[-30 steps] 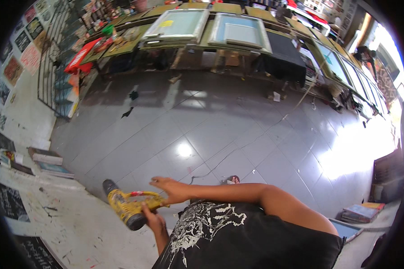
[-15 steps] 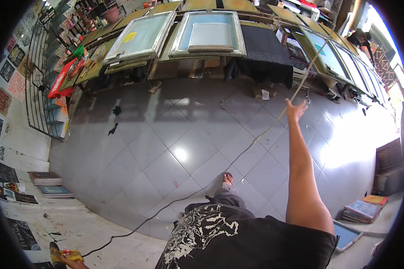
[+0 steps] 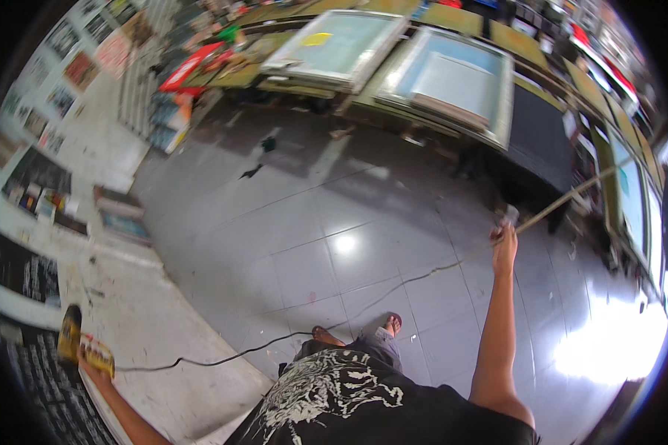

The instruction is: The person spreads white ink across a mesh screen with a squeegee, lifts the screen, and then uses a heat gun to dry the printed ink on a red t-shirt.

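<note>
On the left, my left hand (image 3: 90, 368) is closed round the handle of a yellow and black corded power tool (image 3: 70, 337), shaped like a heat gun. A dark power cord (image 3: 223, 361) runs from its base, past my feet and up over the tiled floor. At the right, my outstretched right hand (image 3: 504, 248) grips this cord, its fingers blurred by motion. Beyond the hand, the pale stretch of cord (image 3: 571, 194) rises toward the far-right tables.
Framed printing screens (image 3: 352, 48) lie along the far bench. Black cloth (image 3: 538, 133) drapes over its right part. Dark scraps (image 3: 251, 172) lie on the grey floor (image 3: 289, 222). Stacked frames (image 3: 122, 215) rest on the white ledge (image 3: 193, 400) at left.
My view has swung to the right-tilted side, shifting the bench rightward. My right hand, spread before, has closed on the cord. My left hand with the tool shows higher and more fully.
</note>
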`<state>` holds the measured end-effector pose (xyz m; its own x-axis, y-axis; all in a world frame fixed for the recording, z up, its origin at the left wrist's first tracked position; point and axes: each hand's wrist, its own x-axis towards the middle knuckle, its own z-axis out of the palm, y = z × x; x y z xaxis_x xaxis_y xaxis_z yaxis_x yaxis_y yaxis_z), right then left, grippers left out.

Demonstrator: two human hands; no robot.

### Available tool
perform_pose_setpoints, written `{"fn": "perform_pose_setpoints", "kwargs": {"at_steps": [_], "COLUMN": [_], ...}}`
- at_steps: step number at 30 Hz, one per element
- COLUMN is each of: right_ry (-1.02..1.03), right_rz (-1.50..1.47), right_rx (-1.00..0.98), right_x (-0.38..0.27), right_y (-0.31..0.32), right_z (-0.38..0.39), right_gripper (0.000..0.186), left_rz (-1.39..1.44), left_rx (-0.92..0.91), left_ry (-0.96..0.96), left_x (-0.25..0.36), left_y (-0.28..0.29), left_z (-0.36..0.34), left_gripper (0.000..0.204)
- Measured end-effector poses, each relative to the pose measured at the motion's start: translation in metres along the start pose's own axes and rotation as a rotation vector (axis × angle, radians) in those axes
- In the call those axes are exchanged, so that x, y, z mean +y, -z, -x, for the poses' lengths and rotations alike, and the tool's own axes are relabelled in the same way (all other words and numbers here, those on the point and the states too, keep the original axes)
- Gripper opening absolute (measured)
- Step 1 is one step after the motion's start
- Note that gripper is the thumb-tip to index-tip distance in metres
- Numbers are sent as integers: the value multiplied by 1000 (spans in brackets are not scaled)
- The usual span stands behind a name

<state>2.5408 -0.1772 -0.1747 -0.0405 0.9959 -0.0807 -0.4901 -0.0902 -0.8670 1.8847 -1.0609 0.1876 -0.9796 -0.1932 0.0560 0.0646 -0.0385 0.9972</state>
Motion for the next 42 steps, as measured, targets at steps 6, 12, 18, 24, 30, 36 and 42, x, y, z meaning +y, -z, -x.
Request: {"fn": "perform_pose_setpoints", "kwargs": {"at_steps": [6, 12, 18, 24, 30, 36, 42], "right_ry": [-40, -19, 48, -131, -165, 4, 22], "right_rz": [237, 352, 221, -494, -868, -963, -954], "right_rx": [-226, -710, -1363, -1828, -1859, -1945, -1970], "right_x": [37, 74, 67, 14, 11, 68, 125], "right_y": [-203, -369, -533, -754, -900, -1007, -1151], "right_z": [151, 266, 284, 333, 354, 307, 268], "right_gripper": [30, 32, 48, 53, 33, 30, 28], "left_rz": [80, 1, 9, 16, 110, 167, 47], "left_rx": [77, 91, -13, -86, -147, -239, -142], "left_ry": [19, -17, 61, -2, 127, -24, 13], "left_x": [-80, -146, -181, -161, -176, -141, -124], "left_y": [-78, -114, -138, -168, -174, -272, -312], "left_z": [32, 26, -30, -134, -287, -413, -532], "left_gripper": [30, 22, 28, 23, 23, 24, 23]}}
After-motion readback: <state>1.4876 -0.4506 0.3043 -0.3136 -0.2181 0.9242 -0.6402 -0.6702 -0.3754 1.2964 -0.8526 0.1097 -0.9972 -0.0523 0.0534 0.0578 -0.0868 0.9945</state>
